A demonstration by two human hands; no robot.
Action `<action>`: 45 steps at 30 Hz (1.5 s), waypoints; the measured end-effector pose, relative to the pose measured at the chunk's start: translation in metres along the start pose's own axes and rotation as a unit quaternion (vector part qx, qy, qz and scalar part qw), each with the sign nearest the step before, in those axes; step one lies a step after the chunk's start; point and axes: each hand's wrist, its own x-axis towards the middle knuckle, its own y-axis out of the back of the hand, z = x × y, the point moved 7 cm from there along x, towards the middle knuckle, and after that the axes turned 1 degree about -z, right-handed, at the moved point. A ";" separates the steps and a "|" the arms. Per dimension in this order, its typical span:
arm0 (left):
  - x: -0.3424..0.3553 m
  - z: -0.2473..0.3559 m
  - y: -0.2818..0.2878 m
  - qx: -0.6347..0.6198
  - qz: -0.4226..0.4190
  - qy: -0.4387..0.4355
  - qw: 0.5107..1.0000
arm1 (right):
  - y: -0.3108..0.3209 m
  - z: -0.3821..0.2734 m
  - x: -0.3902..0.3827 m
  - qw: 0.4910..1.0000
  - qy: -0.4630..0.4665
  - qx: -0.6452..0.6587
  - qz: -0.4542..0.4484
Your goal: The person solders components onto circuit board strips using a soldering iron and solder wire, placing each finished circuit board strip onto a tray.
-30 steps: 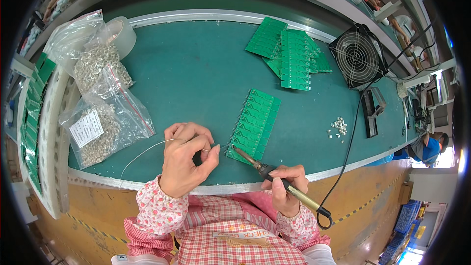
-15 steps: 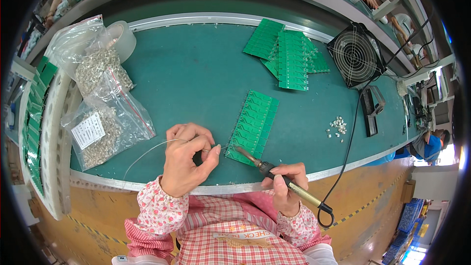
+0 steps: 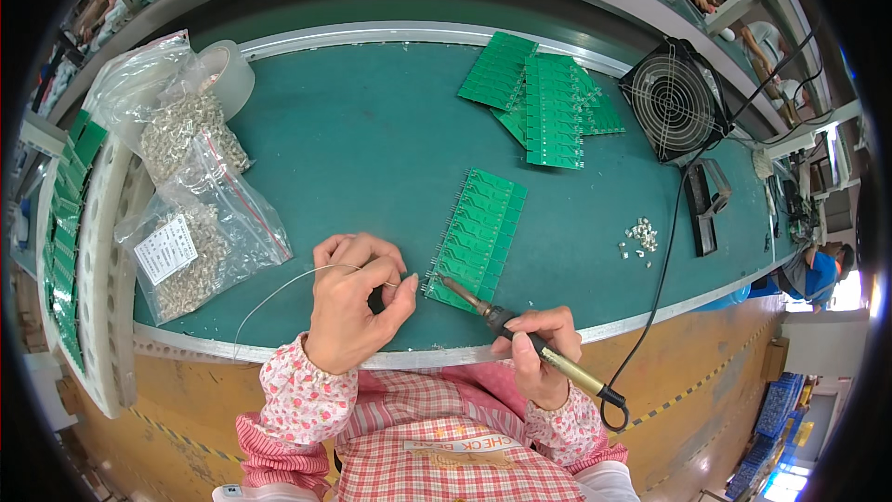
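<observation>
While left hand [image 3: 358,302] stays pinched on wire [image 3: 279,288], much as half second ago, iron [image 3: 502,320] in right hand [image 3: 550,390] has tip slightly nearer pinned edge of board [image 3: 478,232]. Right fingers wrapped round handle. Near rim [image 3: 446,357] of bench runs close by both hands. Mat [image 3: 353,158] stretches ahead of left hand; bags [image 3: 200,214] left of it. Board lies flat ahead of right hand, just past left fingertips: green, oblong, pins along left side.
</observation>
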 end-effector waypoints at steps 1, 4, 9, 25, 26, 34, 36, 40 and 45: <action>0.000 0.001 0.000 0.005 0.002 -0.007 1.000 | -0.001 -0.001 0.000 1.000 0.005 -0.003 -0.006; 0.000 0.001 0.000 0.008 0.007 -0.005 1.000 | -0.001 -0.001 0.001 1.000 0.011 -0.006 -0.011; -0.001 -0.001 0.001 -0.007 0.012 0.006 1.000 | 0.000 0.001 -0.001 1.000 0.015 0.001 -0.006; -0.006 -0.002 0.003 -0.056 -0.027 0.001 0.998 | 0.003 -0.004 -0.006 0.998 0.065 0.022 0.017; -0.006 -0.002 0.003 -0.052 -0.028 -0.001 0.998 | 0.002 -0.003 -0.005 0.998 0.059 0.013 0.013; -0.005 -0.001 0.001 -0.028 -0.023 -0.005 0.999 | -0.001 -0.005 -0.004 0.998 0.058 -0.005 -0.003; -0.005 -0.001 0.001 -0.028 -0.021 -0.007 0.999 | -0.001 -0.005 -0.003 0.998 0.057 -0.004 -0.007; -0.005 -0.001 0.002 -0.028 -0.021 -0.007 0.999 | -0.003 -0.008 -0.001 0.995 0.092 -0.013 -0.024; -0.005 -0.001 0.001 -0.024 -0.022 -0.008 0.999 | -0.004 -0.011 0.000 0.991 0.123 -0.028 -0.039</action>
